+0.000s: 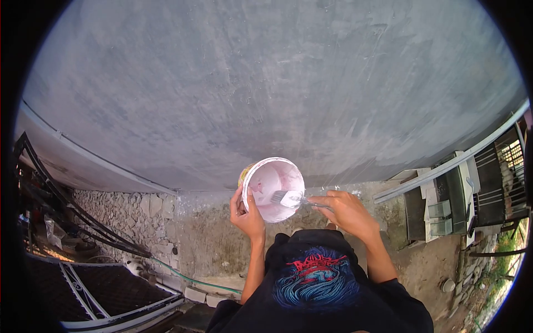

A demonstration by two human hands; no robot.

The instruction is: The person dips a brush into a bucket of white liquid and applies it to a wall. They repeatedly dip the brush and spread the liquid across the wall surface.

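Note:
My left hand [247,215] grips the left side of a white paint bucket [265,183], thumb over the rim and fingers round the outside. The bucket is tilted, so its paint-smeared inside faces me. In my right hand [347,211] is a paintbrush [288,198], held by its handle, with fingers closed around it. The brush head is whitish with paint and lies across the bucket's opening near the right rim. How much paint is at the bottom cannot be made out.
A large grey wall [222,83] with streaky whitish patches rises ahead. Rubble stones [127,208] and a green hose [194,280] lie left. A dark metal frame [105,294] stands lower left, with a cat [137,270] beside it. Shelving [444,205] is at the right.

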